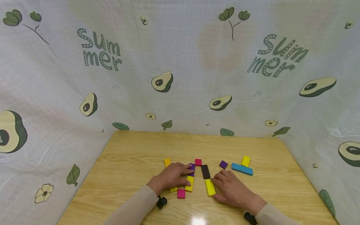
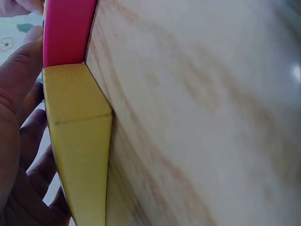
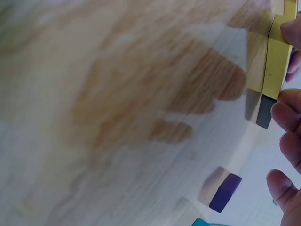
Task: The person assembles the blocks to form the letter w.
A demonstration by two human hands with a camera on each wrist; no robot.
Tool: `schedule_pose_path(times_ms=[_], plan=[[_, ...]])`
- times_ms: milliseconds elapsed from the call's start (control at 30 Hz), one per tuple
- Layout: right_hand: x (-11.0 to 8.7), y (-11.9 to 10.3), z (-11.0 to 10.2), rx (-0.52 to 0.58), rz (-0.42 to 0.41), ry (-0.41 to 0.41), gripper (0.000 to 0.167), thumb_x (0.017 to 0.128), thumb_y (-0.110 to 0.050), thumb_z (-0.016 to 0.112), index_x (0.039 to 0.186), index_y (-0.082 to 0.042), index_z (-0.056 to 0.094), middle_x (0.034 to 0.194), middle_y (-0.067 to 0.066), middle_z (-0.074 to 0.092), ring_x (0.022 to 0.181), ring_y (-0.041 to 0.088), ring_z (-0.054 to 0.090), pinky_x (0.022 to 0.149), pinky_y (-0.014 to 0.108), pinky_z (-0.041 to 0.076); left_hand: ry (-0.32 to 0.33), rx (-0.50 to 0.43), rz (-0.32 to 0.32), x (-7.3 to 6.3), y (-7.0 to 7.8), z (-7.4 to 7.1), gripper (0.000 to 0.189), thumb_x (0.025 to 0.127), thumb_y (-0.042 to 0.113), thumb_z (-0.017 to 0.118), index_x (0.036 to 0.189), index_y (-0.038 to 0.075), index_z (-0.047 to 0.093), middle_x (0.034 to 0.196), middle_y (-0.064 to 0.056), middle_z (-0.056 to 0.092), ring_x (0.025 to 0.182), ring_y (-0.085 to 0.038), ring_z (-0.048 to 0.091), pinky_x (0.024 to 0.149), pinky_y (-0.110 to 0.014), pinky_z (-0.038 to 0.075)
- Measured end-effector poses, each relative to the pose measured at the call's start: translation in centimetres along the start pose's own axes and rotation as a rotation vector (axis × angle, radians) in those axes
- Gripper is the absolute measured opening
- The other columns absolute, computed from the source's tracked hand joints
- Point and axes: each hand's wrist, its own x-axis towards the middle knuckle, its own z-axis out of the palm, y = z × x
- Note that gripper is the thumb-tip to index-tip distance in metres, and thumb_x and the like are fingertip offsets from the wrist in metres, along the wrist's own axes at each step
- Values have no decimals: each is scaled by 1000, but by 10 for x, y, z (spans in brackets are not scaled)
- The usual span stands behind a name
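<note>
On the table, my left hand (image 1: 174,174) reaches over a purple block (image 1: 192,168) and a yellow block (image 1: 189,183) set end to end. Its fingers rest on the purple one, and its thumb touches the yellow one. A longer orange-yellow piece (image 1: 167,162) lies partly hidden under this hand, with a pink block (image 1: 181,194) between the two yellow lines at the near end. My right hand (image 1: 233,189) pinches another yellow block (image 1: 210,187) between thumb and index finger. That block meets a black block (image 1: 205,172), and a small pink block (image 1: 198,162) lies at the top.
To the right lie a small purple block (image 1: 223,164), a long blue block (image 1: 242,169) and a yellow block (image 1: 246,161) touching the blue one. A patterned cloth (image 1: 185,62) walls the wooden table (image 1: 135,147) at the back and sides.
</note>
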Motion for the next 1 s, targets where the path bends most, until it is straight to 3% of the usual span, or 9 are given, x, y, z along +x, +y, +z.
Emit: schedule_pose_path(times_ms=[1000], plan=[[6, 1, 3, -17, -17, 39, 50, 97, -55, 70, 126, -15, 75, 117, -2, 68, 111, 17, 53, 101, 48, 50, -4, -31, -13, -1, 1, -2, 61, 100, 58, 64, 155, 33, 54, 166, 14, 41, 150, -20, 45, 123, -45, 39]])
